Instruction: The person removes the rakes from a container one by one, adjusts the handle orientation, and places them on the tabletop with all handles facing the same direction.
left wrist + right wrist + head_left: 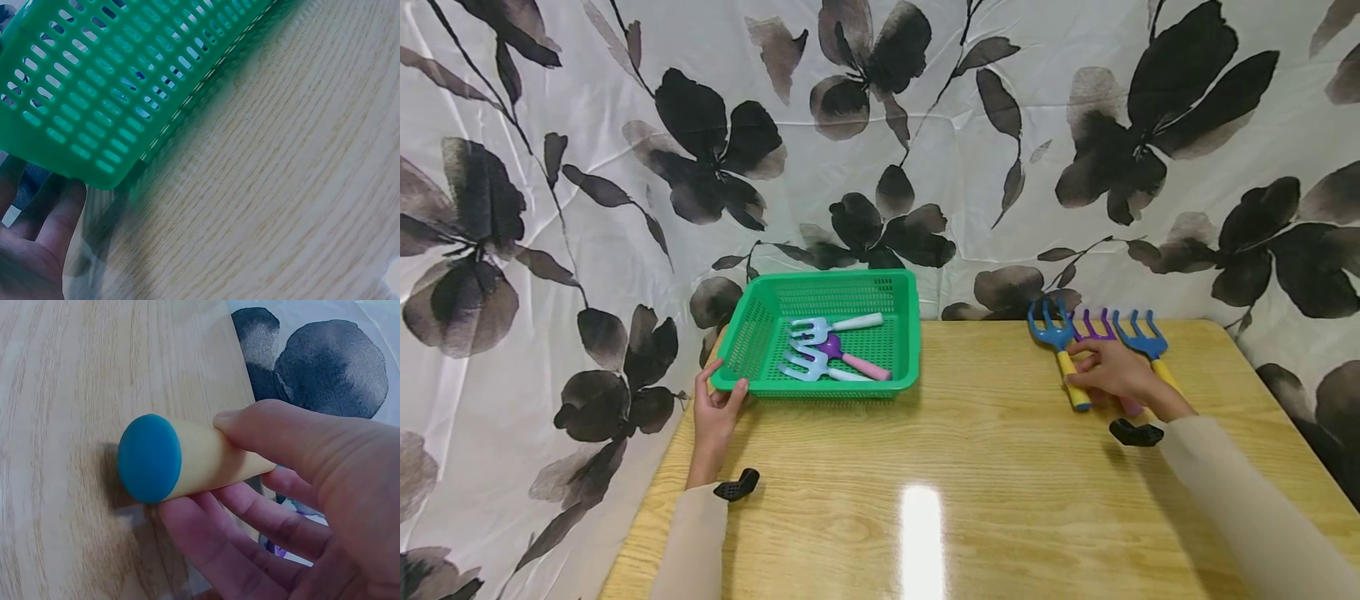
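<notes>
My right hand (pixel 1112 375) pinches the yellow handle of a blue toy garden fork (pixel 1051 332) between thumb and fingers. The blue butt of that handle (pixel 150 458) faces the right wrist camera. Beside it lie a purple fork (pixel 1093 323), its pink handle mostly hidden by the hand, and a second blue fork (pixel 1142 337) with a yellow handle. At the left, my left hand (pixel 715 421) holds the front left corner of a green perforated basket (pixel 910 333). Two light-blue forks with white handles and a purple-headed tool (pixel 865 365) with a pink handle lie inside.
The wooden table (pixel 970 467) reaches back to a white cloth (pixel 985 167) printed with dark flowers. Basket and loose forks are near the table's far edge. A black wrist camera (pixel 1135 432) sits at the right cuff, another (pixel 737 485) at the left.
</notes>
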{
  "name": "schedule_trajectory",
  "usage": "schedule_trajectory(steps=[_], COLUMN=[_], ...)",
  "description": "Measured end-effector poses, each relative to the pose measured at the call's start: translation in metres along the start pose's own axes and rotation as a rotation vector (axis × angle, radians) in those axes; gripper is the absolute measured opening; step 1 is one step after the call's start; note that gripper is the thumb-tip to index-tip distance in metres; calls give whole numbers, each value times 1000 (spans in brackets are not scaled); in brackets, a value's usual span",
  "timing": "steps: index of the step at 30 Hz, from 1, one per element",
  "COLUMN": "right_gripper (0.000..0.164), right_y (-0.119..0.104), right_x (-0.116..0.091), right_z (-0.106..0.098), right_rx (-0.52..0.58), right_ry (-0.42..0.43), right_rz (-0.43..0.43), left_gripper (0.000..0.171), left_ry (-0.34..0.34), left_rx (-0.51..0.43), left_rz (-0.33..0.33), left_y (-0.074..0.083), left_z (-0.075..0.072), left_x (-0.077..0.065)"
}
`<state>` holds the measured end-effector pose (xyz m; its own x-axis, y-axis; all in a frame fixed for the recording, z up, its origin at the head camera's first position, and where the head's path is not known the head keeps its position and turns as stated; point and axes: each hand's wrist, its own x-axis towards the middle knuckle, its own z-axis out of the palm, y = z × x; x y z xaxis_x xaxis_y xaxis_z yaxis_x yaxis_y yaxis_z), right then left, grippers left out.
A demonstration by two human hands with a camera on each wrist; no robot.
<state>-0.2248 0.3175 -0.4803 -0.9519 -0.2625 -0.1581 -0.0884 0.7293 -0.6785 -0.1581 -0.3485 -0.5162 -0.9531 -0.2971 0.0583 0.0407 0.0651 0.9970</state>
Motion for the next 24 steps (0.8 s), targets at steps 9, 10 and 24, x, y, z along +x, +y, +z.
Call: schedule_trajectory(steps=[9,10,24], right_gripper=[59,59,66], right_y=[2,2,1], right_x=[3,3,0], right_z=[3,3,4], right_rx=[35,32,158], right_ry=[-26,-31,-93], right_rz=[-2,-4,74], left_gripper=[67,66,70], left_ry=[-1,0,-10], left_rx=[1,1,23], left_rz=[8,10,-28], left_y=[2,2,16], left_z=[1,1,3], left_x=[-1,-1,-6])
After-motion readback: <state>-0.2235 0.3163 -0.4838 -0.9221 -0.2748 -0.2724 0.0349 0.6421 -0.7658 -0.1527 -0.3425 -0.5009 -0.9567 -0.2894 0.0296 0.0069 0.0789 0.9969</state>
